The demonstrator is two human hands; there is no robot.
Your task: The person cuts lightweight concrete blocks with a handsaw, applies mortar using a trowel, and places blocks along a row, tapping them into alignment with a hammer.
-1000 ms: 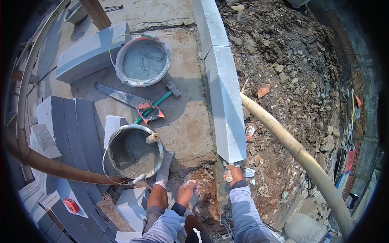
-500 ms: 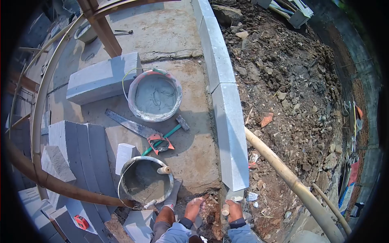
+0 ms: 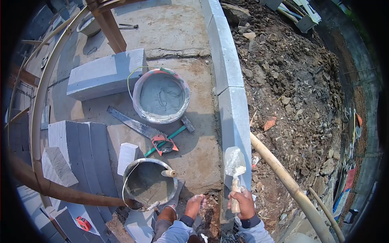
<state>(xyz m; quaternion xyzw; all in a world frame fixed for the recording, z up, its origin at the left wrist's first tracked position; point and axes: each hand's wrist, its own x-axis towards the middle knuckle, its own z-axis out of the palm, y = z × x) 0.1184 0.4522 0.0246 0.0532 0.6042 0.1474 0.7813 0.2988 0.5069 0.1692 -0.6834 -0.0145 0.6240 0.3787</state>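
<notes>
My right hand (image 3: 242, 203) is wrapped round the wooden handle of a trowel (image 3: 235, 162), whose mortar-smeared blade is over the near end of the block row (image 3: 235, 117). My left hand (image 3: 195, 205) is closed, just left of the row's near end; whatever it may hold is too small to make out. To its left stands a bucket of grey mortar (image 3: 150, 184) with a wooden handle (image 3: 169, 173) at its rim. A second mortar bucket (image 3: 161, 96) is farther off, near a saw (image 3: 137, 123) and a green-handled hammer (image 3: 172, 135).
Stacked grey blocks (image 3: 77, 141) and a red tape measure (image 3: 83, 223) are at the left. A large block (image 3: 107, 75) lies behind them. Bamboo poles (image 3: 283, 178) cross the rubble (image 3: 291, 89) at the right and the lower left. A brown post (image 3: 109, 30) stands at the back.
The trowel has come up from the row's near end and its blade now shows over the block. My right hand has risen with it. The camera view has shifted.
</notes>
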